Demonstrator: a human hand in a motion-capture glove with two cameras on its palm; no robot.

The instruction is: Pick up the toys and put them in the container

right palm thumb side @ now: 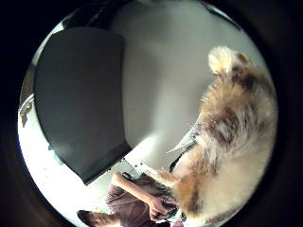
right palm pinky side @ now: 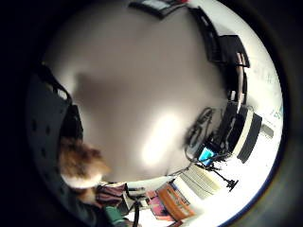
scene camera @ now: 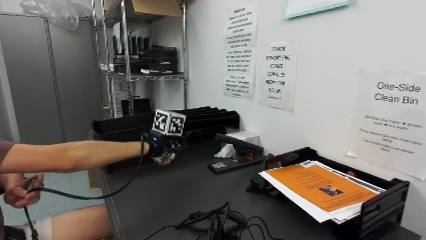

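Note:
My gloved right hand (scene camera: 162, 146) is held out above the dark table (scene camera: 173, 195), a little off its surface. It grips a small furry toy (scene camera: 165, 159), orange-brown and white, which hangs just under the palm. The same toy (right palm thumb side: 232, 142) fills one side of the thumb side palm view, and a tuft of its fur (right palm pinky side: 80, 165) shows in the little finger side palm view. A long black bin (scene camera: 123, 129) stands just behind the hand at the far end of the table. I see no other toy.
A black paper tray (scene camera: 373, 210) holding an orange sheet stands at the near right. A tangle of cables (scene camera: 213, 220) lies at the front. A black stapler-like device (scene camera: 233, 162) and stacked black trays (scene camera: 206, 117) sit by the wall. A metal shelf (scene camera: 146, 65) rises behind.

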